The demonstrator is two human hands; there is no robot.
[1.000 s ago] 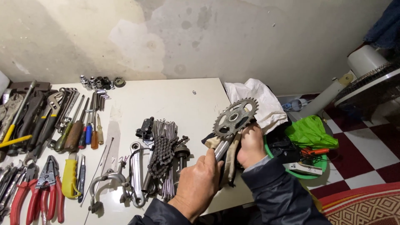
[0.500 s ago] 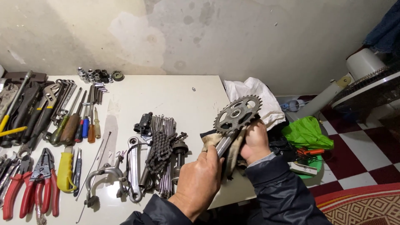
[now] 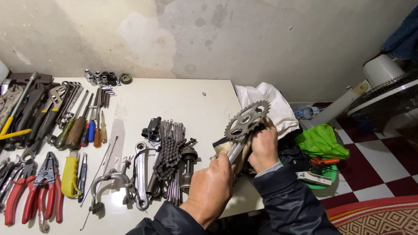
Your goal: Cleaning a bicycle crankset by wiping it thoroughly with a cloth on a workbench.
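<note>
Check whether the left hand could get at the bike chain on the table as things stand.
Probably yes: the left hand sits just right of the bike chain, with nothing between them, but it is gripping the crank arm and would have to let go first.

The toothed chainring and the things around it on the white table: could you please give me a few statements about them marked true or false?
1. Both hands hold the toothed chainring with its crank arm above the table edge. True: the left hand grips the arm's lower end and the right hand holds it near the ring, with a rag.
2. The bicycle chain hangs from the chainring. False: it lies on the white table, apart from the ring.
3. Red-handled pliers lie near the table's left front. True.
4. The yellow-handled tool is in the left hand. False: it lies on the table beside the pliers.
5. A green bag sits right of the table. True.
</note>
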